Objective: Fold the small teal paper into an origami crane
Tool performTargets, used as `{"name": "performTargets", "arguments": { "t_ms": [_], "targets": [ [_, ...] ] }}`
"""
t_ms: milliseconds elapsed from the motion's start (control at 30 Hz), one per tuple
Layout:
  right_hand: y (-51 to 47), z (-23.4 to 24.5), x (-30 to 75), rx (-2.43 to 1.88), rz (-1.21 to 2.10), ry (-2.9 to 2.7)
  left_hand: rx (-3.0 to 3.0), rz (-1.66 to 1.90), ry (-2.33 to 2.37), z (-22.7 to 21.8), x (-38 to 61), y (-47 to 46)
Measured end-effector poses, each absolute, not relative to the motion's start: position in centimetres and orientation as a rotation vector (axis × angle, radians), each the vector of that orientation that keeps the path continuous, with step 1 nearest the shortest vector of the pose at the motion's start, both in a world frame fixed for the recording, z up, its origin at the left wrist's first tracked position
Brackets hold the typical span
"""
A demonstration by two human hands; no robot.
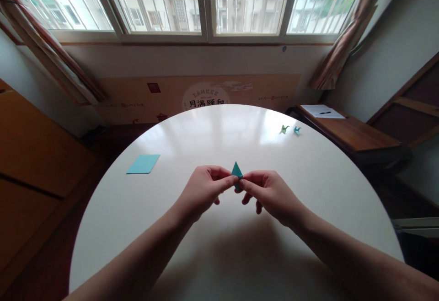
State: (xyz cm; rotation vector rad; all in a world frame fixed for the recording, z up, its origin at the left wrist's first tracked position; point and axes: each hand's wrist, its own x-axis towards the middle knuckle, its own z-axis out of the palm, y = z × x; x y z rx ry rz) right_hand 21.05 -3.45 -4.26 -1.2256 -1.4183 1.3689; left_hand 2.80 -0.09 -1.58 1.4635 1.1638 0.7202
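A small piece of folded teal origami paper (236,170) is held up over the round white table, its pointed tip upward. My left hand (210,186) pinches it from the left between thumb and fingers. From the other side my right hand (264,189) grips it too, thumb in front, with the lower fingers curled loosely beneath. The two thumbs nearly meet at the paper's middle and cover part of its folds. Off to the left lies a flat stack of teal square paper (143,164).
Two small folded paper cranes, one green (284,129) and one blue (297,130), stand near the far right edge of the white table (192,141). Beyond it, a wooden side table (363,131) carries white paper sheets (315,111) and a pen (325,113).
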Motion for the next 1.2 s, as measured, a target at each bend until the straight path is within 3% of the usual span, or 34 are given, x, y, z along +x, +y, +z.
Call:
{"name": "performTargets", "arguments": {
  "t_ms": [1200],
  "targets": [
    [-3.31,-4.81,21.16,-1.16,1.319,-1.323,1.536,0.732,1.176,-2.02,2.98,-0.09]
  ]
}}
